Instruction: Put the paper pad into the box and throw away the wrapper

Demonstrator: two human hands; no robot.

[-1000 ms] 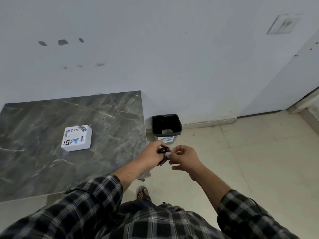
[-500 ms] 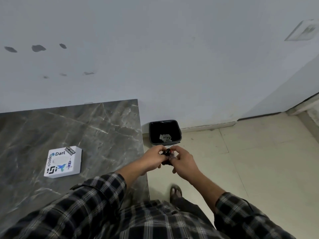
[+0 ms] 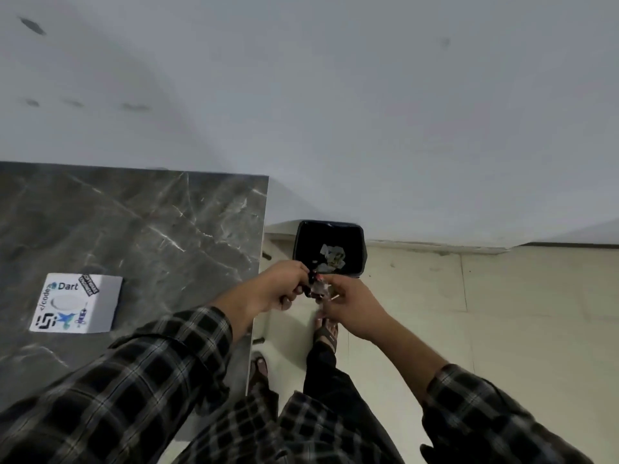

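Hands meet in mid-frame, just near of a black bin (image 3: 330,249) that stands on the tiled floor (image 3: 502,313) against the pale wall (image 3: 335,112); the left hand (image 3: 278,289) has its fingers curled in and pinched on a small dark thing with a crumpled, partly clear wrapper (image 3: 316,288), and the right hand (image 3: 351,309) pinches the same bundle from the other side with thumb and forefinger, its remaining fingers loosely bent. Blur hides whether the paper pad is inside that bundle; I cannot tell it apart from the wrapper. The bundle hangs above the floor at the bin's near rim, not over its opening; pale scraps (image 3: 331,257) lie at the bottom of the bin.

To the left, a dark marbled table (image 3: 150,229) reaches right up to the bin's left side, its right edge running close under the left wrist; on it, well apart from the hands, lies a white square box (image 3: 77,303), closed, printed with "Dart", "code" and small logos. Plaid sleeves (image 3: 140,380) cover both forearms and fill the near part of the view; between them two sandalled feet (image 3: 326,333) stand on the floor, directly below the hands and close to the table's edge. Dark smudges (image 3: 31,25) mark the wall at far left.
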